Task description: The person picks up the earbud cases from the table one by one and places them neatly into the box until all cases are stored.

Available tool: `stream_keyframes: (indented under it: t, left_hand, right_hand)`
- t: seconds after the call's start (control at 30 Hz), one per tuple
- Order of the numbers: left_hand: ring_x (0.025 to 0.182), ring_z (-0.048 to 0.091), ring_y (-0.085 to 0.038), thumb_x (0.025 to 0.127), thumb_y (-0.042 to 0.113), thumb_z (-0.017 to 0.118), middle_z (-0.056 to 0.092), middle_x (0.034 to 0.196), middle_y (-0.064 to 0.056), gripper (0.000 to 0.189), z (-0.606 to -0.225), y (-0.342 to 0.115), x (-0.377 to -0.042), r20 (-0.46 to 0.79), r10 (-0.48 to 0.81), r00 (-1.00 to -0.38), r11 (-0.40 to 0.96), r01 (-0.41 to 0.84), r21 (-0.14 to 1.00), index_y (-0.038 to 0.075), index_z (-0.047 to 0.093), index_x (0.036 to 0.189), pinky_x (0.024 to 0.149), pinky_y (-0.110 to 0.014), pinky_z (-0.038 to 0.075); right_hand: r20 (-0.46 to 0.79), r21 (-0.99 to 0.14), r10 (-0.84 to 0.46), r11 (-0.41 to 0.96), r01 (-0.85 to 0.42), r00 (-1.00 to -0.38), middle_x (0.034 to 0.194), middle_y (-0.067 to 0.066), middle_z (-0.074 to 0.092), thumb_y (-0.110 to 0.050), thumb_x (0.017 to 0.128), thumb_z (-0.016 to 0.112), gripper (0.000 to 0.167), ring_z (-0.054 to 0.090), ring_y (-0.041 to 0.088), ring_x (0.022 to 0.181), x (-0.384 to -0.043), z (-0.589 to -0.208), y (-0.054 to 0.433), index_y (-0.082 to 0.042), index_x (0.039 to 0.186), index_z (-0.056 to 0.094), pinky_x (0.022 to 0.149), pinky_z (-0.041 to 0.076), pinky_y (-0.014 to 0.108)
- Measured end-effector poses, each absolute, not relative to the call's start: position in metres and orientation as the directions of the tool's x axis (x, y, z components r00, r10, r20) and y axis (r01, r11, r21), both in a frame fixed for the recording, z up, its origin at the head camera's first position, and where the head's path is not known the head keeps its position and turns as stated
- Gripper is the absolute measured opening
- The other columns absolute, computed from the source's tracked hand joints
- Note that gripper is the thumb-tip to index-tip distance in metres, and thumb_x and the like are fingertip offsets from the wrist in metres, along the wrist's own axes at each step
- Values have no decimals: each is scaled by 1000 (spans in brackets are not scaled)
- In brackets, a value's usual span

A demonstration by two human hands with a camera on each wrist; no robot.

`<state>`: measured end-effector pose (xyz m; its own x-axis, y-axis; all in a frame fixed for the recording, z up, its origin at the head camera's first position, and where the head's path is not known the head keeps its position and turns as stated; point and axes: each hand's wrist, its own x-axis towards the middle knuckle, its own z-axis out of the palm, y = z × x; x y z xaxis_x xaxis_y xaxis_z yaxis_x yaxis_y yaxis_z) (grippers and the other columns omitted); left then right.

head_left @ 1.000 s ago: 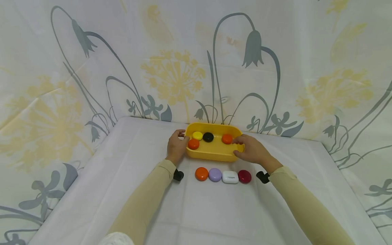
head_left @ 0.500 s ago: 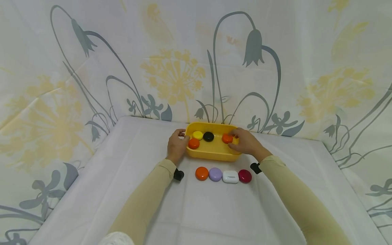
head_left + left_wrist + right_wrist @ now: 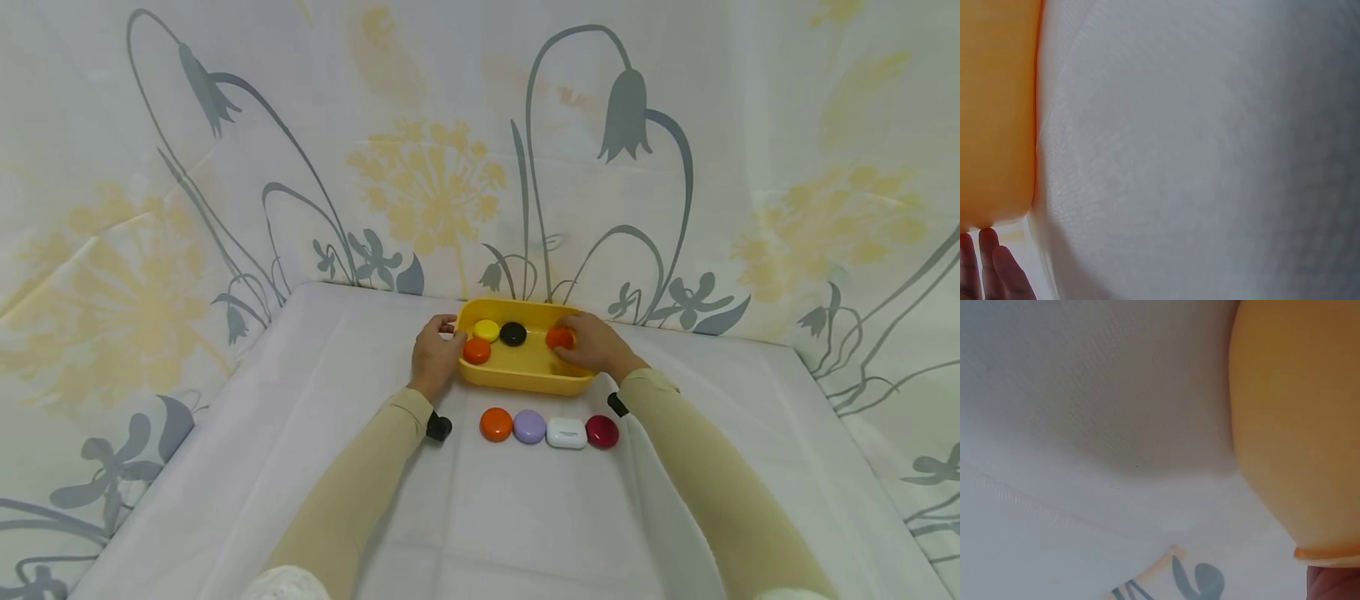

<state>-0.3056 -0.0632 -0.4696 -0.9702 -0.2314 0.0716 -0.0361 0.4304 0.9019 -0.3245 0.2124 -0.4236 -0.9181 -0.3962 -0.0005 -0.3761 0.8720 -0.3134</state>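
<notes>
A yellow plastic tray (image 3: 525, 383) stands at the back of the table. Its left end is in the grip of my left hand (image 3: 435, 358), thumb at the rim; in the left wrist view the fingertips (image 3: 988, 240) reach the tray's side (image 3: 997, 112). Over the tray's right end, my right hand (image 3: 597, 343) pinches a glossy orange round disc (image 3: 558, 337) between thumb and fingers. Also inside lie a yellow disc (image 3: 486, 331), a black disc (image 3: 513, 334) and another orange disc (image 3: 476, 351). The right wrist view shows mostly the tray's outer wall (image 3: 1297, 425).
In front of the tray runs a row: an orange disc (image 3: 496, 424), a lilac disc (image 3: 529, 427), a white rounded rectangular case (image 3: 566, 433) and a dark red disc (image 3: 602, 432). A white cloth (image 3: 540, 525) covers the table; a flower-printed curtain (image 3: 435, 125) rises behind.
My right hand has moved left from the tray's right rim into the tray and closed its fingers on the orange disc there. The left hand stays at the tray's left end.
</notes>
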Motion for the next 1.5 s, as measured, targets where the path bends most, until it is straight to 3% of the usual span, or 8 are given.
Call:
stream_keyframes:
  t: [0.17,0.4,0.73,1.27,1.5]
  left_hand:
    - [87,54,-21,86,26,58,61,109,-4,36,-470,-64,-306,64,-233,-970,435,-45,899,16,60,120,75,-29,50]
    - [90,54,-21,86,27,58,60,109,-4,37,-468,-64,-305,57,-222,-973,443,-48,895,16,59,121,75,-29,50]
    - [90,54,-21,86,26,59,60,108,-3,36,-468,-63,-305,53,-220,-974,445,-52,894,17,59,121,73,-28,50]
    - [90,54,-21,86,26,58,61,107,-3,35,-468,-64,-307,78,-221,-972,452,-32,892,17,60,120,73,-28,48]
    - [91,54,-21,86,26,59,61,107,-4,36,-468,-64,-306,71,-225,-972,450,-39,892,16,60,121,74,-29,49]
  right_hand:
    - [-23,-302,-401,876,-376,-916,110,10,66,-26,84,68,42,56,27,96,-332,-427,209,-7,120,60,97,48,43]
    - [-77,-219,-386,906,-362,-919,118,13,63,-27,83,70,49,56,28,98,-338,-430,208,-8,126,58,96,48,46]
    - [-47,-121,-363,927,-355,-931,127,17,58,-23,82,67,46,58,33,99,-339,-435,202,-8,125,59,94,48,48]
    - [-30,-32,-375,927,-374,-927,116,15,58,-16,83,63,42,57,31,94,-340,-436,199,-8,125,60,92,49,47]
    - [-34,-44,-376,926,-374,-926,116,15,58,-15,86,63,39,57,32,93,-339,-436,198,-9,124,61,94,49,46]
